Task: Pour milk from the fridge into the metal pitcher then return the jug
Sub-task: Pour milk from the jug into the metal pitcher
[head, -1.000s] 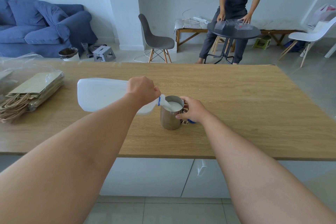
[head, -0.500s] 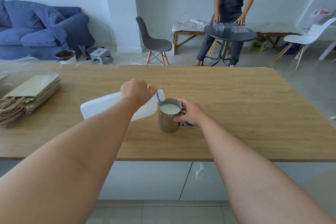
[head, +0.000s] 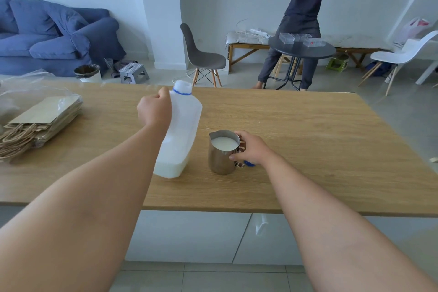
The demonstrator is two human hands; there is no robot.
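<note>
A white plastic milk jug (head: pixel 181 130) with a blue neck ring stands almost upright on the wooden table (head: pixel 308 140), uncapped, with a little milk left at its bottom. My left hand (head: pixel 154 109) grips its handle side. Just to its right stands the metal pitcher (head: pixel 221 156), nearly full of milk. My right hand (head: pixel 252 149) holds the pitcher's handle. A small blue cap (head: pixel 249 163) shows under that hand.
A stack of brown paper bags (head: pixel 40 123) in clear plastic lies at the table's left end. Beyond the table are a grey chair (head: pixel 201 54), a blue sofa (head: pixel 54 35), a round dark table (head: pixel 302 48) with a person (head: pixel 308 2) standing behind it, and a white chair (head: pixel 403 54).
The jug was tipped sideways with its mouth over the pitcher; now my left hand has swung it back upright, away from the pitcher. My right hand stays on the pitcher's handle.
</note>
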